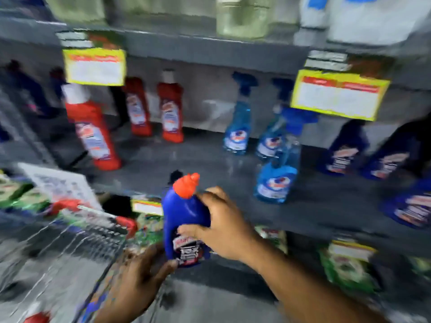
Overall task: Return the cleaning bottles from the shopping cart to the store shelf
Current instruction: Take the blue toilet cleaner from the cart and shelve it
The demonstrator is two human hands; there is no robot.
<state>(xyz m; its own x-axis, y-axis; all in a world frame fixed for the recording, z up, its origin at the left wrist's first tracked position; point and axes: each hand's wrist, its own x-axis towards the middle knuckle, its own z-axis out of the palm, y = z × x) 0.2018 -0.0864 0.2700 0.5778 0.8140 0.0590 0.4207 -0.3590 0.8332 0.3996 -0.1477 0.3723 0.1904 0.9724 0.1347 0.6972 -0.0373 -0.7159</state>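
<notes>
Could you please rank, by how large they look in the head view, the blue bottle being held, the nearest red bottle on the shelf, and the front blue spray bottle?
1. Held blue bottle, though it is closest to the camera.
2. Nearest red bottle and front spray bottle look alike; blur prevents ranking them.

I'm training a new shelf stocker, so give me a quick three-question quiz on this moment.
1. True or false: both hands touch the dark blue bottle.
2. Its cap colour: A green, B orange-red, C white?
3. Which bottles stand on the shelf at far left?

Key: 1 true: right hand wraps its side, left hand supports its base. 2 B. 3 The red bottles; the spray bottles stand further right.
</notes>
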